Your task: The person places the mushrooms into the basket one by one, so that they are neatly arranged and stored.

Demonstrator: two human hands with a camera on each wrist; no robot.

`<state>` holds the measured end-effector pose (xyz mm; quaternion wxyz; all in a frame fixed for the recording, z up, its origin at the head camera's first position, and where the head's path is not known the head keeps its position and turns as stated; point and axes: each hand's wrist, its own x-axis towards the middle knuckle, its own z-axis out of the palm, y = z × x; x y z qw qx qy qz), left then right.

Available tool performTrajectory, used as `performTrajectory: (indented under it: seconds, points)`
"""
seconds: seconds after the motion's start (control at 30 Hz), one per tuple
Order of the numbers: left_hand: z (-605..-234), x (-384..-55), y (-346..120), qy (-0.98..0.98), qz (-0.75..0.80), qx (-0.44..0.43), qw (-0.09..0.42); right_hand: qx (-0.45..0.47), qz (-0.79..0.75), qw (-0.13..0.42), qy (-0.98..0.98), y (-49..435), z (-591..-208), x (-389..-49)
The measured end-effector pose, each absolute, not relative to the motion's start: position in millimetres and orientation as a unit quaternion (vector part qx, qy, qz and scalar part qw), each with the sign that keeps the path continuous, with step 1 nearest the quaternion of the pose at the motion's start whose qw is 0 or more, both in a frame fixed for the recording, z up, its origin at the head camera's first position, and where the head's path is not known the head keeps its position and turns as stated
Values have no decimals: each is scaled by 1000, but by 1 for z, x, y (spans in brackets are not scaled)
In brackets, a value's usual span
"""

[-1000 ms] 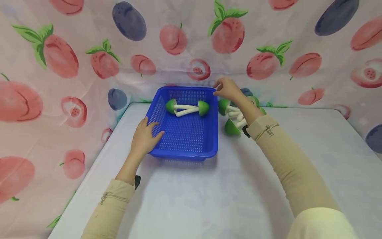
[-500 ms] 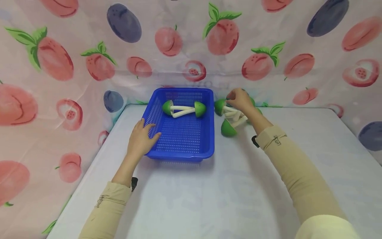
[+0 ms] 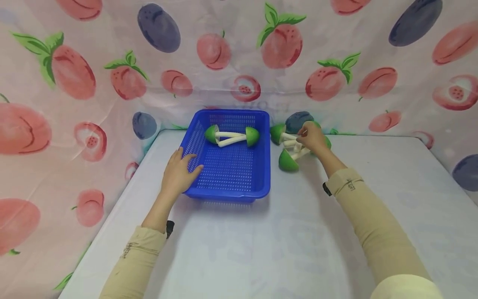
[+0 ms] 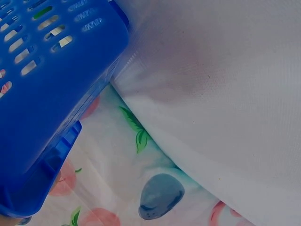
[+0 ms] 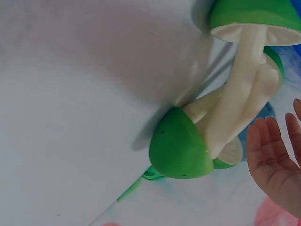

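My left hand [image 3: 177,172] rests at the left rim of a blue perforated basket [image 3: 224,194], its fingers spread and thumb reaching over the inside. Two toy mushrooms with green caps and white stems lie in the basket: one cap left [image 3: 211,134], the other mushroom [image 3: 252,136] facing it. Right of the basket, several more such mushrooms [image 3: 288,160] lie in a heap. Over that heap hovers my right hand [image 3: 313,138], partly hiding it. The right wrist view shows this hand [image 5: 275,165] with loosely bent fingers, holding nothing, beside the mushrooms [image 5: 181,148].
A white-covered table [image 3: 231,245] carries everything. Behind and to the left hangs a fruit-printed cloth [image 3: 239,50], close to the back of the basket and the heap. In the left wrist view, the basket's side [image 4: 61,84] fills the upper left.
My right hand has left the basket's back right corner, moving right and down to the mushroom heap. My left hand keeps its place at the rim. The two mushrooms in the basket stay put.
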<state>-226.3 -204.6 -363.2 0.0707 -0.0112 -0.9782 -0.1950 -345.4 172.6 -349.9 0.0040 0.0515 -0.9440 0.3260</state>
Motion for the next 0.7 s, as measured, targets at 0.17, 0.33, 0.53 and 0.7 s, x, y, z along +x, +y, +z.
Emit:
performTrajectory:
  seconds: [0.17,0.33,0.53,0.7]
  points:
    - [-363,-228,-204,-979,-195,-9,66,18,346,2,-938,177,-356,-344]
    - [-361,-228,-204,-978,-196,-9,70,-30,356,6,-934,176,-360,-346]
    - [-360,-229,-205,-979,-193,-8,71,-85,339,-30,-937,177,-368,-357]
    - [-362,-229,-204,-979,-192,-9,68,-82,330,-51,-939,198,-410,-401]
